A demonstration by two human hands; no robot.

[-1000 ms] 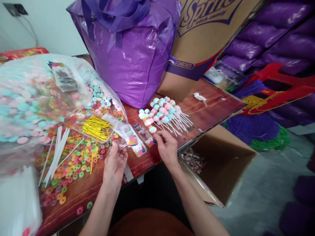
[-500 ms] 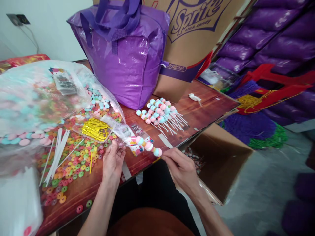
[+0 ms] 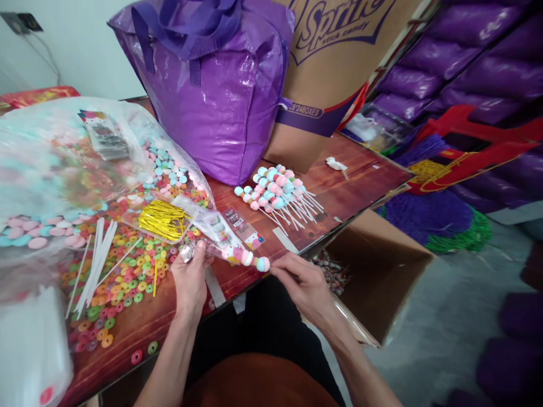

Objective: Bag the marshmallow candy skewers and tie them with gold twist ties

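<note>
1. While my left hand [image 3: 189, 277] pinches the mouth of a clear sleeve [image 3: 214, 240] just above the table [image 3: 356, 169] edge, my right hand [image 3: 303, 285] pinches the stick end of a candy skewer [image 3: 254, 261]. Both grips are closed, thumb against fingertips. The skewer lies between the hands, its candy end at the sleeve's mouth.
2. As I judge it, this goes best with the mouth held wide and the skewer kept in line with the sleeve. The push should come from the stick, not from the soft candies, so that nothing snags or squashes.
3. Gold ties [image 3: 163, 219], white sticks [image 3: 95, 260] and ring candies [image 3: 127, 282] lie to the left. A pile of skewers [image 3: 275, 189] lies beyond, and a box [image 3: 382, 277] stands open below the table edge.
4. The stick is hidden under my right fingers. The film is so clear that I cannot tell how far the first candy is inside, or whether my left grip holds one sleeve or several.
</note>
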